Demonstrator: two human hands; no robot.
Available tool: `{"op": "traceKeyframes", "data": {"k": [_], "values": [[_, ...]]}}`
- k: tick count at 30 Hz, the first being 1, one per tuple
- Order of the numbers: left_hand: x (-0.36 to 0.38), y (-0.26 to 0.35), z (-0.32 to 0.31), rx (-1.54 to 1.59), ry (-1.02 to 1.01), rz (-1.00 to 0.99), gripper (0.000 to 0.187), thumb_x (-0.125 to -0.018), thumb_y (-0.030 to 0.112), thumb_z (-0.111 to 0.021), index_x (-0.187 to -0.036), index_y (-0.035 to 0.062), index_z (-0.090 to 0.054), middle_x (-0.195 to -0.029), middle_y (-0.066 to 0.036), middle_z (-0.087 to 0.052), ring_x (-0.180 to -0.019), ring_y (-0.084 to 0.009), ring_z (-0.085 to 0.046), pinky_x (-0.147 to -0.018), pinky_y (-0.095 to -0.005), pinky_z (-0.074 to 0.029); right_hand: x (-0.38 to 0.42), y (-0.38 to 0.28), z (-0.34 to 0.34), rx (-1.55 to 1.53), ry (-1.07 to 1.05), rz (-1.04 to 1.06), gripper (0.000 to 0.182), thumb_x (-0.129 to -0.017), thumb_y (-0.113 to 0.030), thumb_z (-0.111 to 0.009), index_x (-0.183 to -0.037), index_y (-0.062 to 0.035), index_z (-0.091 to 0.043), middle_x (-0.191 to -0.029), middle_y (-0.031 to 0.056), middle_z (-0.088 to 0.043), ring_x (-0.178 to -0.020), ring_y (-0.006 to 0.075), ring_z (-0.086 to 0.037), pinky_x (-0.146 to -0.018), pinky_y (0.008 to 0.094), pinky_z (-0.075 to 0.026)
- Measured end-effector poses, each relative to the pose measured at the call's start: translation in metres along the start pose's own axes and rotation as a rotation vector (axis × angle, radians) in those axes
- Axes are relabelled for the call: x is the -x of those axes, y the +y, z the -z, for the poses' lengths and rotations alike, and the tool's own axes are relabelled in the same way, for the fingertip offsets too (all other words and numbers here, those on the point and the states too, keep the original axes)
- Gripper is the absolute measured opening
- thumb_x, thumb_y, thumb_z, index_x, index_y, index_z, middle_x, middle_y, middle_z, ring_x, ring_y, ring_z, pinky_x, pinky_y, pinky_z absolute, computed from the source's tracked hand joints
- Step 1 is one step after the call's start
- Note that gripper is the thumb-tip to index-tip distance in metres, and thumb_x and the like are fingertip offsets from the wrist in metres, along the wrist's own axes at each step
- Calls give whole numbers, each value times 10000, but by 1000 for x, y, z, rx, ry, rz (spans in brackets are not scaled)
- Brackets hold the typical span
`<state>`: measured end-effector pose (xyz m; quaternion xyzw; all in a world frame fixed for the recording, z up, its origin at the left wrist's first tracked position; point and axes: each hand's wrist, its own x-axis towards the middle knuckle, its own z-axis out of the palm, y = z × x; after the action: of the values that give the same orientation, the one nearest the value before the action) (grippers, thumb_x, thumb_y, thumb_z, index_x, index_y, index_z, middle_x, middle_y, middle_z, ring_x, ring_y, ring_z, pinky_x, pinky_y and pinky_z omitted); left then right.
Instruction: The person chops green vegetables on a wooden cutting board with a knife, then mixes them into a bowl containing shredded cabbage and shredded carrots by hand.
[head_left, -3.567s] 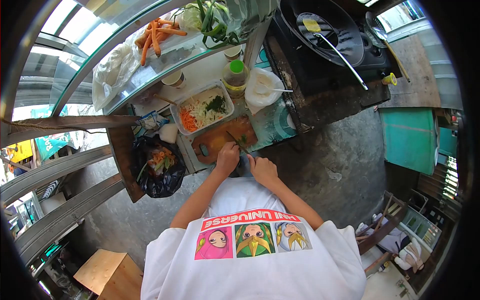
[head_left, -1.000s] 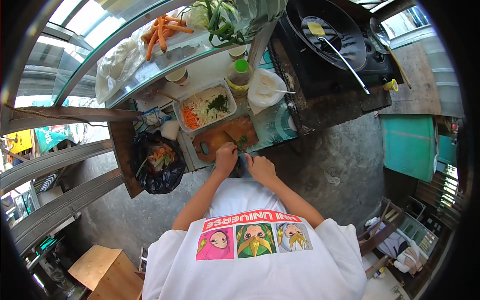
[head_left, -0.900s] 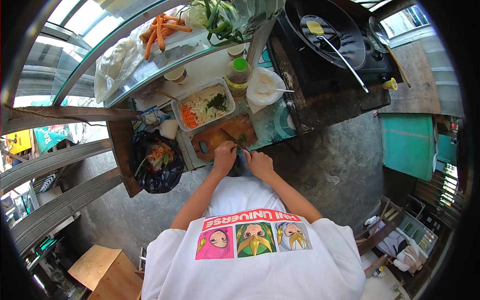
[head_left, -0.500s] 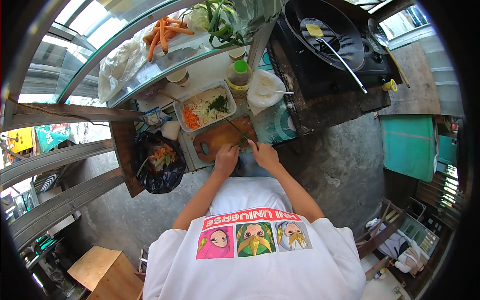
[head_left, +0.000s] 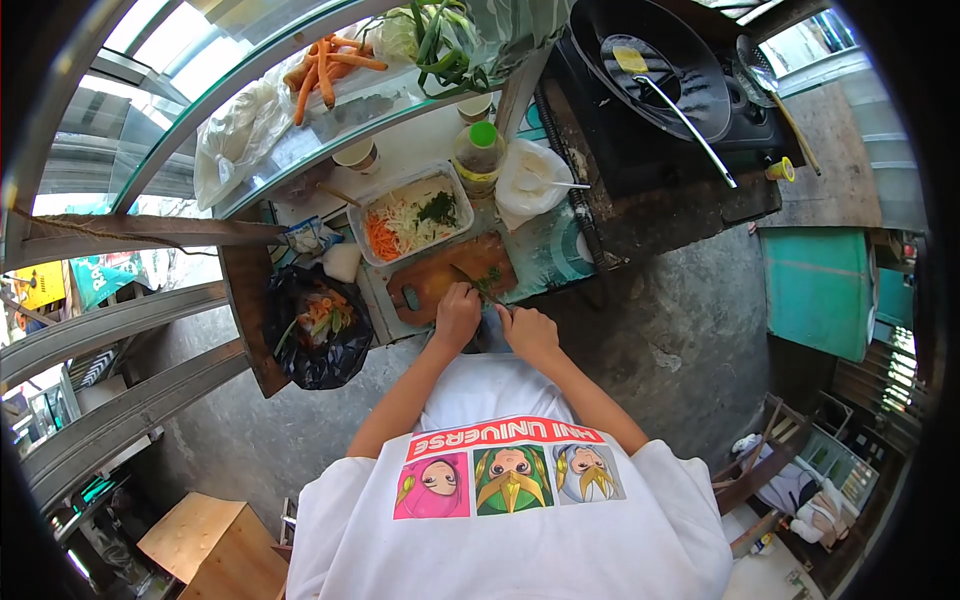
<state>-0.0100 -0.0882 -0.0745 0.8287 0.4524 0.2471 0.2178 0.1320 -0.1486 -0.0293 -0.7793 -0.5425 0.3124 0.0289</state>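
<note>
A brown wooden cutting board lies on the worktop in front of me. My right hand is closed round the handle of a knife, whose blade points away and to the left over the board. Chopped green leaves sit beside the blade. My left hand is at the board's near edge with its fingers bent together by the blade; what they pinch is hidden. Just beyond the board stands a clear tub of shredded carrot, pale shreds and chopped greens.
A black bag with vegetable scraps hangs at the left. Behind the tub are a green-capped bottle and a white bag-lined container. A wok is on the stove at right. Carrots lie on the glass shelf.
The knife blade has come down nearer to my left hand and the board's near side. My left hand has shifted slightly, and my right hand has dropped a little towards me.
</note>
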Motion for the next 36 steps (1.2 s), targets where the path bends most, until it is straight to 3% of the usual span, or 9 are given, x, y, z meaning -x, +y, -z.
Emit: {"op": "traceKeyframes", "data": {"k": [13,26,36], "values": [[4,-1,-1,26,-7,24,60,-734,33,-586,-749,-17,-615,-803,-137,-573,-782,-297,-579,-680,-376,-503,-11,3,-18,9,81,109,555,-939,-445,-417,-684,-14,-655,-654,223,-624,-612,392,-633,-559,478,-511],[6,-4,-2,27,-25,67,65,-745,36,-582,-742,-18,-620,-802,-148,-587,-786,-299,-590,-679,-386,-503,-6,-7,-9,-12,55,72,553,-929,-447,-445,-659,-10,-651,-643,220,-620,-604,376,-637,-545,458,-516],[4,6,9,25,-20,77,76,-756,16,-581,-773,-17,-648,-811,-153,-611,-757,-322,-603,-679,-393,-499,-22,-2,-6,-104,8,58,575,-933,-473,-421,-704,0,-657,-726,242,-634,-689,416,-633,-626,480,-514]]}}
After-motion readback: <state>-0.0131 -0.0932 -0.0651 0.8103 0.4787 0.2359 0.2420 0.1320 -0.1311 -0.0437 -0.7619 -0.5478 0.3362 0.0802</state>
